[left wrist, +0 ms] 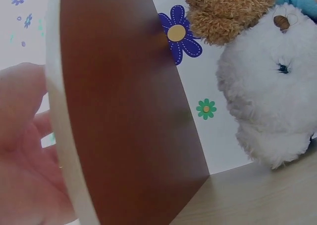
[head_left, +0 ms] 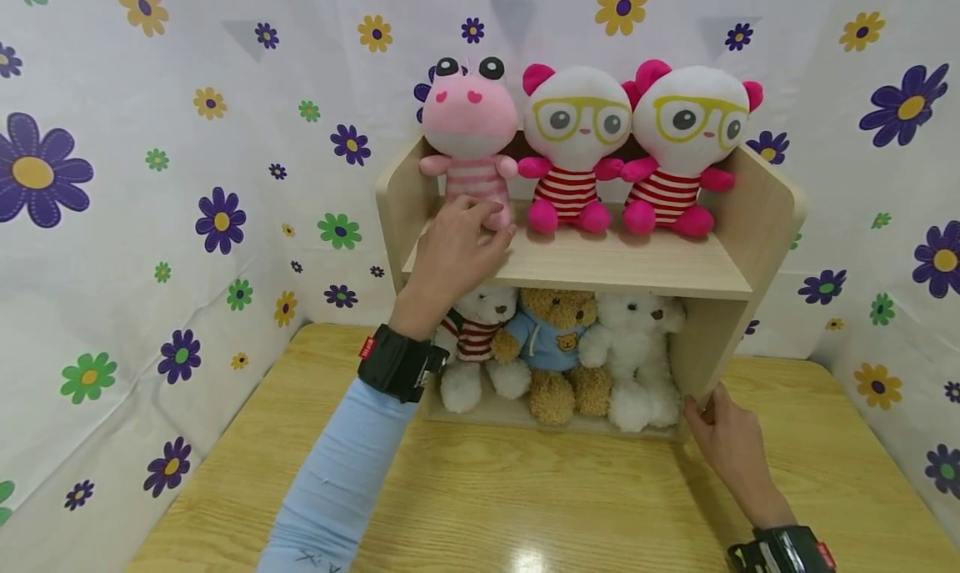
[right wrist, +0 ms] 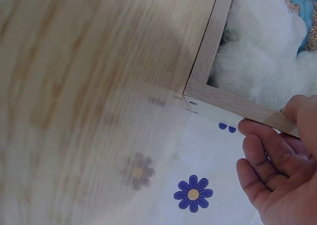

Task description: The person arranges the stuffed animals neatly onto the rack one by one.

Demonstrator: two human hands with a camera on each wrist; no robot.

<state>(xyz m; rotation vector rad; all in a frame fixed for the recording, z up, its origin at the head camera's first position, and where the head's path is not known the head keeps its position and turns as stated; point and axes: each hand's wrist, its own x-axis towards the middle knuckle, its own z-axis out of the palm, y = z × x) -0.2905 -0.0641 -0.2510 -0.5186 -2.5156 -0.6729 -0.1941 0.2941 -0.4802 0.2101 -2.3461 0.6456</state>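
My left hand point(head_left: 461, 243) reaches over the front of the upper board of a wooden shelf point(head_left: 600, 260). Its thumb and fingers pinch a foot of a pink plush toy point(head_left: 470, 114) with bulging eyes, seated at the upper left. In the left wrist view, the left hand point(left wrist: 25, 145) is partly hidden by the board's edge, and the toy is out of sight. Low down, my right hand point(head_left: 727, 439) grips the shelf's right side panel point(head_left: 708, 348). The right wrist view shows its thumb on the panel's front edge and its fingers on the outer side.
Two plush pandas point(head_left: 577, 131) with yellow glasses sit beside the pink toy. Below are a striped-shirt white bear point(head_left: 476, 335), a brown bear point(head_left: 551, 348) in blue and a white bear point(head_left: 637, 348). The shelf stands on a wooden table point(head_left: 555, 506) before a flowered cloth point(head_left: 247, 139).
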